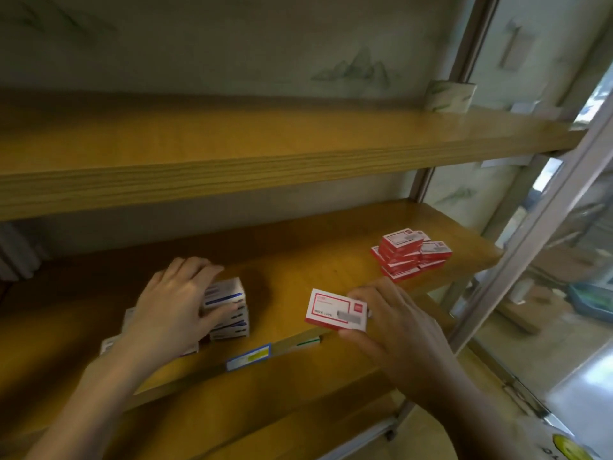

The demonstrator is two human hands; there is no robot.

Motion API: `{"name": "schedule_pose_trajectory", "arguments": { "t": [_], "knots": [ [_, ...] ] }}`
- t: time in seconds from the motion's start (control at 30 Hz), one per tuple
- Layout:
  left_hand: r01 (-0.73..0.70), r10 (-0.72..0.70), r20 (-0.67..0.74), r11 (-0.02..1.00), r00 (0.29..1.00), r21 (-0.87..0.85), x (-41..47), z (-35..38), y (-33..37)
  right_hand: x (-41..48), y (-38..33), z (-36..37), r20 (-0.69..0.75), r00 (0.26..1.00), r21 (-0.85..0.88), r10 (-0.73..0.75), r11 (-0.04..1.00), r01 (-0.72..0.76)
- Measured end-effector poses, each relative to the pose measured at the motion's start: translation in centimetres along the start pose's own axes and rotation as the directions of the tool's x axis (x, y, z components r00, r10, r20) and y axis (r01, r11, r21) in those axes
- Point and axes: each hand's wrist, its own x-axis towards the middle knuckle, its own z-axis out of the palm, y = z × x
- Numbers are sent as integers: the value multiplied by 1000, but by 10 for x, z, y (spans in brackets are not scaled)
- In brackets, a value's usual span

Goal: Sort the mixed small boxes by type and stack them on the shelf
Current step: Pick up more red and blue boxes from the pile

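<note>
**Observer:** Start at the fingers. What have you got on the right?

**Operator:** My right hand (394,323) holds one red-and-white box (336,311). Thumb under its near right corner, the other fingers (360,295) over the far right edge. Label face up, box slightly tilted, above the front lip of the middle shelf (298,260). I cannot tell whether it touches the wood.

**Observer:** Left?

**Operator:** My left hand (175,303) is curled around the blue-and-white stack (229,307). Fingertips lie over the top box's far left corner; thumb presses the stack's near side. Several boxes high, standing near the shelf's front edge, left of centre. More pale boxes (114,340) lie low under and beside my wrist, blurred.

**Observer:** Further out?

**Operator:** The red-and-white stack (406,254) sits on the same shelf at the right end, well apart from the box I hold. Two uneven columns, touching. A blue-edged label (248,356) is on the shelf's front face, between my hands. The upper shelf (232,151) carries a pale patterned box (449,96) at its far right.
</note>
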Motion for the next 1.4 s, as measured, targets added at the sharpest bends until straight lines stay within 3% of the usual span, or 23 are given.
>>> {"name": "schedule_pose_trajectory", "arguments": {
  "t": [0.13, 0.27, 0.8, 0.97, 1.13, 1.4],
  "knots": [
    [-35, 33, -116, 999, 993, -13, 7, -11, 29, 15, 38, -6, -45, 997, 33, -60, 998, 61],
    [-25, 25, -144, 1000, 989, -1, 28, -9, 67, 32, 85, -15, -85, 991, 42, -99, 994, 103],
    [209, -194, -179, 976, 965, 67, 98, 39, 214, 113, 288, -58, -90, 969, -13, -230, 973, 230],
    [313, -296, -158, 945, 942, 95, 93, 47, 234, 156, 316, -40, 45, 990, -62, -136, 988, 138],
    [391, -363, -182, 909, 914, 147, 81, 47, 237, 185, 327, -19, 240, 961, -3, -138, 990, 143],
    [477, -450, -198, 871, 871, 118, 62, 47, 243, 192, 328, -13, 338, 932, -38, -131, 988, 152]
  ]
}}
